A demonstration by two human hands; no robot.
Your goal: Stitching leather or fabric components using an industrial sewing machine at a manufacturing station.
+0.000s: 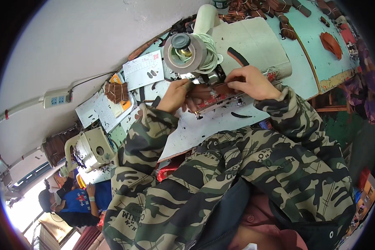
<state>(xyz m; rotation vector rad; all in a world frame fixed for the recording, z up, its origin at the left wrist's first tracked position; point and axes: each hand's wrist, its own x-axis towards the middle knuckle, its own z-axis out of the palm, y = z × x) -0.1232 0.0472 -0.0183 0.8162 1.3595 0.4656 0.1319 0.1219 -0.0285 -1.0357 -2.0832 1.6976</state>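
A cream-coloured machine (254, 39) with a round grey fitting and a dark metal roller head stands before me; it looks like a leather-working machine. At its working edge, a flat brown leather piece (221, 89) lies between my hands. My left hand (175, 96) is closed at the piece's left end, with brown material under and beside its fingers, partly blurred. My right hand (254, 83) pinches the right end between thumb and fingers, close to the roller head. A dark curved strip (238, 56) rests on the machine just beyond my right hand.
Beyond the machine lie several brown leather bundles (288, 31). Coiled white cord (210, 54) hangs by the round fitting. Papers (143, 70) and a tied brown bundle (116, 92) lie left. A dark scrap (241, 115) is near me. A person in blue (78, 201) sits by another machine (96, 149).
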